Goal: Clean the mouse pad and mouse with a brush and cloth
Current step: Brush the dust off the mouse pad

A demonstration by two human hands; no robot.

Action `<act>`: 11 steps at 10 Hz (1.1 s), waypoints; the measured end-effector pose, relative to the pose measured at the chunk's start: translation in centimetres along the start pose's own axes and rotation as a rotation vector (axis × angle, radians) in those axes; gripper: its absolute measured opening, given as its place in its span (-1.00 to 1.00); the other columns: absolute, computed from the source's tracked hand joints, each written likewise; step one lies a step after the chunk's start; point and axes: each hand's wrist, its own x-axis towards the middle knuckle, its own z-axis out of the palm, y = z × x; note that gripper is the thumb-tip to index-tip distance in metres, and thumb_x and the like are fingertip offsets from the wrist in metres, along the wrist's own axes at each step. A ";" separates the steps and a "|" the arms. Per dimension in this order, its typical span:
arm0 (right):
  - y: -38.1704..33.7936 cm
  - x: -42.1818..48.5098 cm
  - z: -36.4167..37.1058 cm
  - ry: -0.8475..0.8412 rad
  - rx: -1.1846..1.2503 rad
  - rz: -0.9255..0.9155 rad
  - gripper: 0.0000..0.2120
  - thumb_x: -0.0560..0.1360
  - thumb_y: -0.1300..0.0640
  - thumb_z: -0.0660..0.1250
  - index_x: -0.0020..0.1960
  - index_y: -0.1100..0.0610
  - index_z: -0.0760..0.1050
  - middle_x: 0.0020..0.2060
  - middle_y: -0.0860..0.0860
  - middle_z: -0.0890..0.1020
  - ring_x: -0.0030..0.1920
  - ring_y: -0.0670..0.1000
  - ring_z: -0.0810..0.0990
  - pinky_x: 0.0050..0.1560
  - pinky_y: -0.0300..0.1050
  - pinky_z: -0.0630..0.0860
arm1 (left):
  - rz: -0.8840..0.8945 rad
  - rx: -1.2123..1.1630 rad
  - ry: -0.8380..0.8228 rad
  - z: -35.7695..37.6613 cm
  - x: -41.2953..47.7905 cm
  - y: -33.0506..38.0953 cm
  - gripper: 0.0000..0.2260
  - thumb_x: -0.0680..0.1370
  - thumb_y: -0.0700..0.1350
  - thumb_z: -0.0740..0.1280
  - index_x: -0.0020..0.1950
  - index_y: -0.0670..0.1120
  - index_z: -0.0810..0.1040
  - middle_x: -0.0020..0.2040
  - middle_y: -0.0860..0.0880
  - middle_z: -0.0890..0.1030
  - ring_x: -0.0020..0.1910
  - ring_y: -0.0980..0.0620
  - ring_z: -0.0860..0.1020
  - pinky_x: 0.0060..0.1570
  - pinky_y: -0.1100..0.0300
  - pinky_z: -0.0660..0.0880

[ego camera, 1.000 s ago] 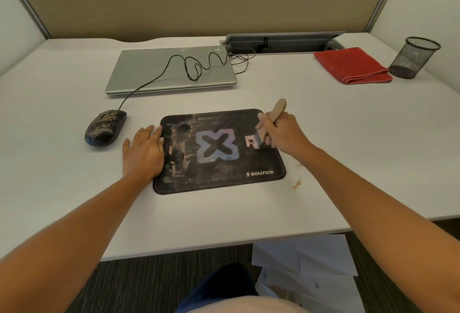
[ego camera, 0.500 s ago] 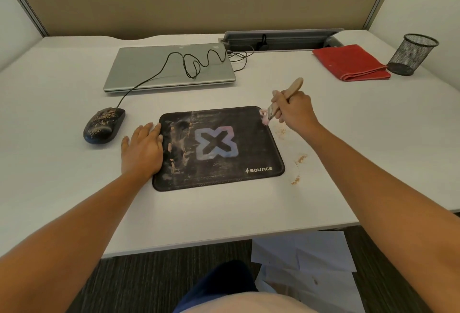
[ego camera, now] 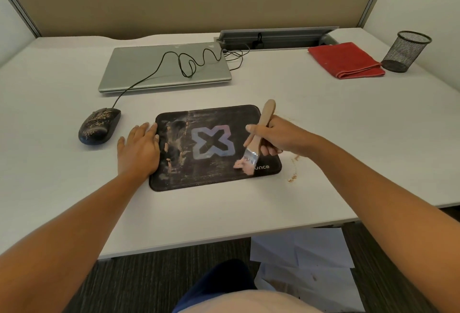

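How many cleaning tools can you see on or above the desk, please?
2. The brush is gripped in the right hand, bristles on the mouse pad's near right corner. The red cloth lies folded at the desk's far right, beside the mesh cup.

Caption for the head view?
Right hand holds a brush on the mouse pad; left hand rests on its edge.

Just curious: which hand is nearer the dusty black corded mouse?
Left. The left hand lies just right of the mouse; the right hand is farther, across the black mouse pad.
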 end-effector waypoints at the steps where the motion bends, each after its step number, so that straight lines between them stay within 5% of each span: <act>1: 0.3 0.6 -1.3 0.301 0.097 -0.036 -0.61 0.60 0.01 0.13 -0.05 0.29 0.58 -0.47 0.01 0.52 -0.57 -0.14 0.46 -0.51 -0.40 0.37 | 0.004 0.003 0.000 0.0 0.0 0.0 -0.61 0.63 -0.08 -0.02 0.47 -0.06 0.21 0.47 -0.10 0.23 0.46 -0.09 0.14 0.42 -0.14 0.03; 2: 1.5 0.7 -1.3 0.471 -0.013 -0.079 -0.63 0.60 0.01 0.13 -0.06 0.27 0.57 -0.38 0.12 0.54 -0.45 -0.06 0.47 -0.36 -0.29 0.45 | 0.006 -0.001 0.002 0.0 -0.1 -0.1 -0.61 0.63 -0.08 -0.02 0.47 -0.06 0.21 0.47 -0.10 0.24 0.46 -0.09 0.14 0.42 -0.14 0.03; 5: 1.6 -2.3 0.7 0.088 -0.086 -0.070 -0.64 0.58 0.00 0.14 -0.12 0.23 0.57 -0.52 -0.02 0.50 -0.61 -0.19 0.47 -0.54 -0.45 0.37 | 0.010 0.000 -0.002 -0.1 -0.1 -0.1 -0.61 0.63 -0.08 -0.02 0.47 -0.07 0.21 0.48 -0.10 0.23 0.47 -0.09 0.14 0.42 -0.14 0.02; 7: 1.7 -1.8 -0.7 0.498 0.041 -0.100 -0.62 0.60 0.02 0.13 -0.07 0.29 0.57 -0.50 0.01 0.51 -0.57 -0.15 0.47 -0.50 -0.43 0.40 | 0.011 -0.002 -0.008 0.0 0.0 -0.2 -0.61 0.64 -0.07 -0.03 0.47 -0.06 0.20 0.48 -0.10 0.22 0.47 -0.09 0.13 0.42 -0.14 0.02; 11: 1.5 -3.6 2.3 0.315 -0.002 -0.059 -0.62 0.59 -0.01 0.12 -0.09 0.24 0.58 -0.47 0.00 0.49 -0.51 -0.11 0.48 -0.48 -0.40 0.38 | 0.022 0.006 0.008 0.2 0.1 -0.3 -0.61 0.63 -0.08 -0.01 0.46 -0.07 0.22 0.47 -0.11 0.25 0.46 -0.10 0.15 0.40 -0.16 0.05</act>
